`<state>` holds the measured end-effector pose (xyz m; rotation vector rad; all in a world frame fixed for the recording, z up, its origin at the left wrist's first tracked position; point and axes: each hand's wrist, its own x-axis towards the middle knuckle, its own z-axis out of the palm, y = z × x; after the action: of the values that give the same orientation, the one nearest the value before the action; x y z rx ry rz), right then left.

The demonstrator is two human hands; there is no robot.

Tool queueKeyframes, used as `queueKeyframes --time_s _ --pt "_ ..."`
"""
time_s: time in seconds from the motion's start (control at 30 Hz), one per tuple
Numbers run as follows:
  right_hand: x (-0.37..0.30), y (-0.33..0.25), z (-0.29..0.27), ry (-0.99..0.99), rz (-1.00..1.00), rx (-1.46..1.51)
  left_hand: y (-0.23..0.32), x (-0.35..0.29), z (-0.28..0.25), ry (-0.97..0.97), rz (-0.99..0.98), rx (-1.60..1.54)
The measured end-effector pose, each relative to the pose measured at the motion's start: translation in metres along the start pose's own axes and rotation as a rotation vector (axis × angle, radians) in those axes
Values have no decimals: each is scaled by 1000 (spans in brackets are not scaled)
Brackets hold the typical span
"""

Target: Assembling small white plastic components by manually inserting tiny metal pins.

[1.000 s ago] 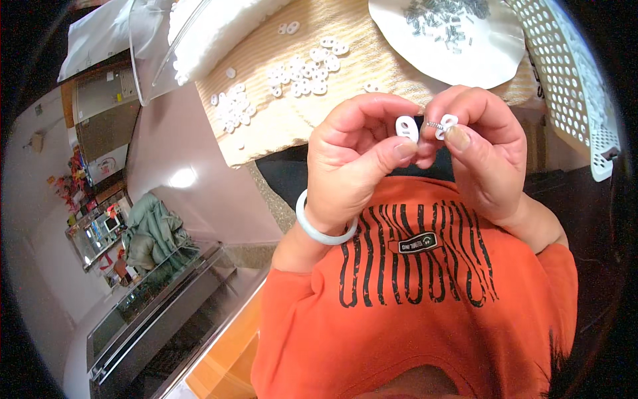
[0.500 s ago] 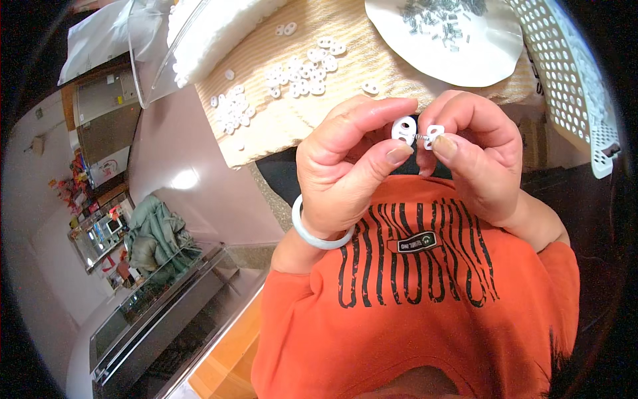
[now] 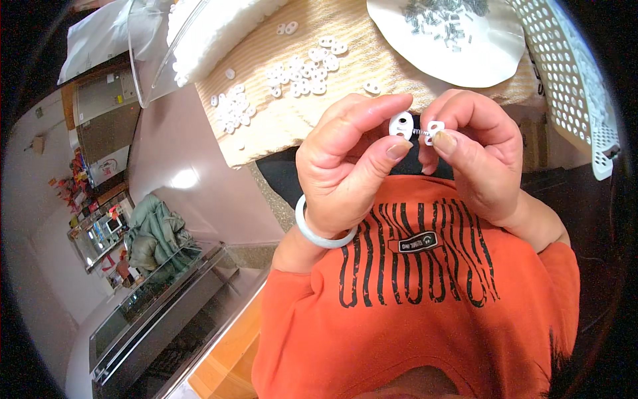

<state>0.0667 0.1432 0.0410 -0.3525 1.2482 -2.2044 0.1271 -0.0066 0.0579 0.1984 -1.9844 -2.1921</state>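
Observation:
Between the thumb and index finger of my left hand [image 3: 352, 156] is a white oval cord-lock shell [image 3: 401, 126], its two holes showing. My right hand [image 3: 475, 149] pinches a smaller white cord-lock plunger [image 3: 433, 131] with openings in it. A thin metal spring [image 3: 419, 132] bridges the short gap between the two plastic parts. Both hands are raised in front of my chest, close together. On the striped cloth beyond them lie loose white oval shells [image 3: 307, 73] and a pile of small white pieces [image 3: 234, 111].
At the back right, a white round sheet or plate [image 3: 488, 66] bears many small springs [image 3: 448, 23]. A perforated white plastic basket [image 3: 568, 73] stands at the right. More white pieces fill a clear container [image 3: 212, 40] at the back left. The striped cloth [image 3: 256, 139] covers the work surface.
My left hand has shifted slightly left with the shell, which is tilted a little differently. The gap bridged by the spring looks slightly wider. My right hand stays nearly in place.

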Motion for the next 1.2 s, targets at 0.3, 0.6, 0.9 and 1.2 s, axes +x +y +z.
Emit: queueKeyframes --time_s 0.3,0.6,0.9,1.2 --pt "1 5 0 33 37 41 -3 6 -4 -102 190 226" --pt "3 6 -1 14 170 110 -5 11 -7 -153 251 291" --pt "1 9 2 34 41 151 -6 6 -3 -144 113 213" --pt "3 10 1 -109 -89 42 0 4 -6 -158 -129 -245"
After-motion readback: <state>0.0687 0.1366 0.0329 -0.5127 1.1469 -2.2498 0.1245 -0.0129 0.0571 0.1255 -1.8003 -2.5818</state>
